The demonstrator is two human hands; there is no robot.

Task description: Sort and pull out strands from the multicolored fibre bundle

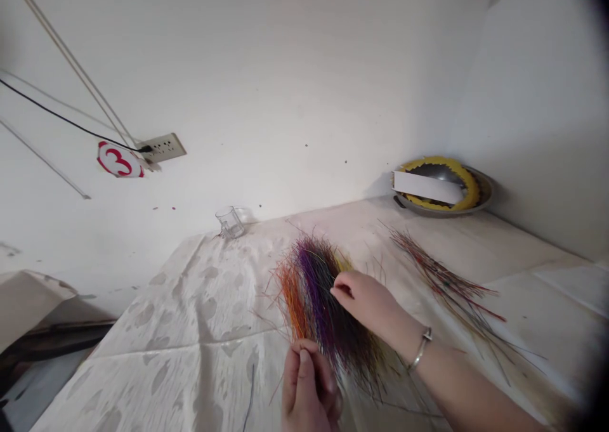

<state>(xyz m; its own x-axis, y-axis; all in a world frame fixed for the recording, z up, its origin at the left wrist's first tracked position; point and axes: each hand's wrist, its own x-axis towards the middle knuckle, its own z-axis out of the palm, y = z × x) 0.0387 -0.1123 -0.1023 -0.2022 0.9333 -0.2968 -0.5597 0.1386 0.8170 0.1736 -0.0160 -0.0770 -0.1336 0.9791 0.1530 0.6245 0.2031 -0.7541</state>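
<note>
Apparently, the left hand (pixel 307 387) grips coloured strands (pixel 316 299), hiding their base.

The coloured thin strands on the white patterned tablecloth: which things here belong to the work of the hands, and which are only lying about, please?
Belonging to the work:
left hand
right hand
fan of thin orange, purple and dark strands
loose spread of thin reddish strands, probably

Only lying about:
small clear glass cup
round metal dish with a yellow toothed ring

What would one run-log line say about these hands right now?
left hand: holds bundle of multicoloured strands | right hand: touches same bundle | nearby: loose strands, patterned cloth
</note>
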